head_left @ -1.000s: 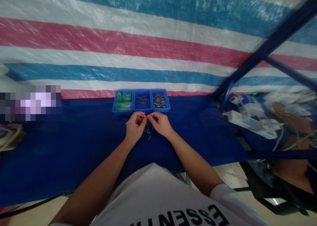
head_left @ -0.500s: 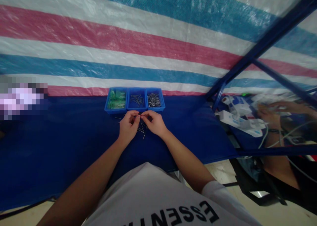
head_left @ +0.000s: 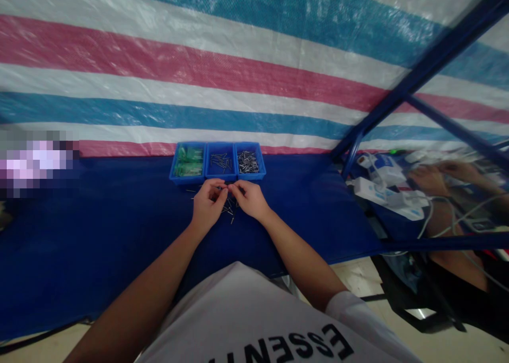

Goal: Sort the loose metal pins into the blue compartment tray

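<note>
My left hand (head_left: 209, 205) and my right hand (head_left: 248, 200) meet at the fingertips just in front of the blue bins, above a loose scatter of small metal nails (head_left: 229, 210) on the blue cloth (head_left: 119, 225). Both hands seem to pinch one thin metal pin (head_left: 227, 190), too small to see well. Behind them stand a blue bin of green parts (head_left: 187, 180), a middle blue bin of nails (head_left: 219, 177), and a right blue bin of nails (head_left: 250, 176).
A co-worker's hands (head_left: 435, 177) work at the far right beyond a white power strip (head_left: 382, 197) and tangled cables. A blue metal frame (head_left: 417, 84) crosses the upper right. A striped tarp (head_left: 199, 71) hangs behind the cloth-covered table.
The view has shifted left and settled since the oldest frame. My hands stay together above the nails, with small finger shifts. A co-worker's hands have come into view at the right.
</note>
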A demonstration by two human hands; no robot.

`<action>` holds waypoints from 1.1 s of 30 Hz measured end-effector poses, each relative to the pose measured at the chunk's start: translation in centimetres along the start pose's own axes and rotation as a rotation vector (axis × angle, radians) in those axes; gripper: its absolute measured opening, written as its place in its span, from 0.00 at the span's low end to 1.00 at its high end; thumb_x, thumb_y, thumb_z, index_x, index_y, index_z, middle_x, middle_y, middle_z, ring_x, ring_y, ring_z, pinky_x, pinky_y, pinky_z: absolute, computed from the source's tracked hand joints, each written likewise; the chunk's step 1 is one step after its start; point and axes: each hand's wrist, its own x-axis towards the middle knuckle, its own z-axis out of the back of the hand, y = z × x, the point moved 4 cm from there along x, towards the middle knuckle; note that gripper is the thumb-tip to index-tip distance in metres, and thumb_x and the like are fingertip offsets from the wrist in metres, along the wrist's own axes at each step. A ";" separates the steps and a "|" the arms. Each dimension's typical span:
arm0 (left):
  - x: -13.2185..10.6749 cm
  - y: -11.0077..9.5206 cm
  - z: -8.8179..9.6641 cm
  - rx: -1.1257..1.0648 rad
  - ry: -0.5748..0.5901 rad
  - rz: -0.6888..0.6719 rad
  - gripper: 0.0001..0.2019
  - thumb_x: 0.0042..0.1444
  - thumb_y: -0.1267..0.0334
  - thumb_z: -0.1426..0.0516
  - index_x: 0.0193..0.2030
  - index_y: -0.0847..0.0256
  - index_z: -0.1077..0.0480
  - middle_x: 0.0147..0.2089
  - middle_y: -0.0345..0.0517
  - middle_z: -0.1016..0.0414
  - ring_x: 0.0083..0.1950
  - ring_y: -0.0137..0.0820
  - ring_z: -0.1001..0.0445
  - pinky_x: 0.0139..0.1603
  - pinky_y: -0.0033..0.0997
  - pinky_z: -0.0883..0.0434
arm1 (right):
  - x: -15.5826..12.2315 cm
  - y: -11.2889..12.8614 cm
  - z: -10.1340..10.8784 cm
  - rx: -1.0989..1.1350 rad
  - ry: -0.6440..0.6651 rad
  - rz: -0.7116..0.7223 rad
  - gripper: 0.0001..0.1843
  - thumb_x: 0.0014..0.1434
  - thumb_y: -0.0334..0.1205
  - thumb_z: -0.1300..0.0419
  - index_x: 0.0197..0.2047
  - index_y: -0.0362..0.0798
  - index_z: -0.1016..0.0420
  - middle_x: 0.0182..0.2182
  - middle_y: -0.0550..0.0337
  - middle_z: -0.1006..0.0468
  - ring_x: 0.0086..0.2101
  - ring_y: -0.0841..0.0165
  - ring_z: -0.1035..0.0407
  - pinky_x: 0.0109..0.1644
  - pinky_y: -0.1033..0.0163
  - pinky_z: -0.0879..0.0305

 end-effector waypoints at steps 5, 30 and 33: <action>0.0 0.1 -0.1 0.011 0.005 -0.012 0.12 0.54 0.59 0.40 0.44 0.59 0.32 0.37 0.41 0.26 0.27 0.24 0.29 0.28 0.24 0.32 | 0.0 0.0 -0.1 0.020 -0.009 0.000 0.15 0.65 0.44 0.46 0.32 0.46 0.24 0.26 0.61 0.24 0.29 0.71 0.31 0.36 0.68 0.38; 0.1 0.8 0.2 0.080 -0.005 0.014 0.11 0.59 0.58 0.45 0.46 0.58 0.32 0.34 0.41 0.28 0.26 0.25 0.31 0.27 0.25 0.32 | 0.0 0.3 0.1 0.102 -0.060 0.074 0.06 0.61 0.38 0.41 0.39 0.47 0.23 0.33 0.57 0.22 0.32 0.70 0.29 0.36 0.65 0.33; 0.1 1.0 0.1 0.037 0.012 0.022 0.12 0.58 0.58 0.43 0.47 0.58 0.32 0.37 0.42 0.28 0.27 0.24 0.30 0.27 0.25 0.31 | 0.0 0.2 0.0 0.088 -0.064 0.070 0.07 0.62 0.38 0.41 0.39 0.47 0.23 0.33 0.57 0.22 0.33 0.69 0.29 0.37 0.65 0.33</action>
